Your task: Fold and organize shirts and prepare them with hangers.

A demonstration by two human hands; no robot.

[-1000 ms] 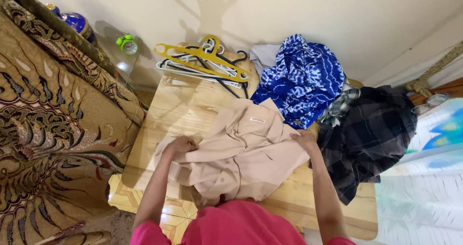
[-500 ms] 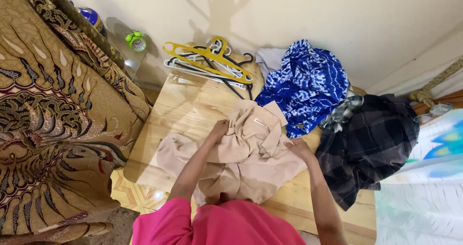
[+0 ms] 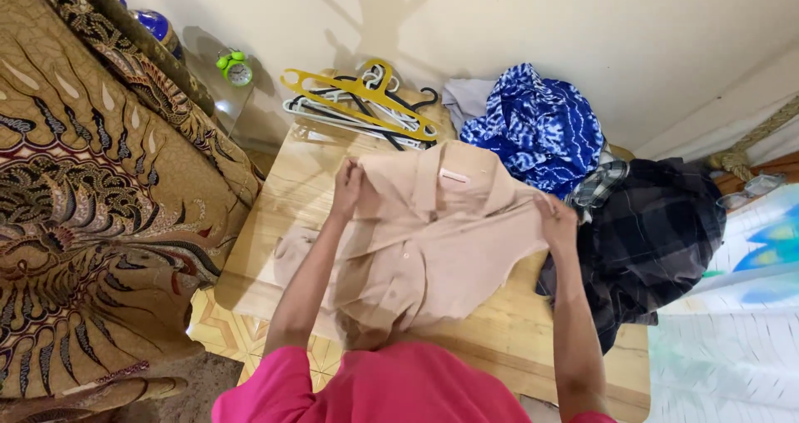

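Note:
A beige button-up shirt [image 3: 433, 240] hangs spread above the wooden table [image 3: 291, 198], held up by its shoulders. My left hand [image 3: 348, 186] grips the shirt's left shoulder. My right hand [image 3: 556, 216] grips the right shoulder, close to the dark plaid garment [image 3: 657, 223]. The collar points toward the wall and the lower hem drapes toward my pink top. One sleeve lies on the table below my left arm.
Several plastic hangers [image 3: 358, 102], yellow, white and black, lie at the table's far edge. A blue-and-white patterned garment [image 3: 541, 127] is piled at the back right. A green alarm clock [image 3: 236, 70] sits by the wall. A brown patterned cloth [image 3: 91, 215] covers furniture on the left.
The shirt was bunched on the table with both hands in it. Now both hands have moved apart and up, lifting it open by the shoulders.

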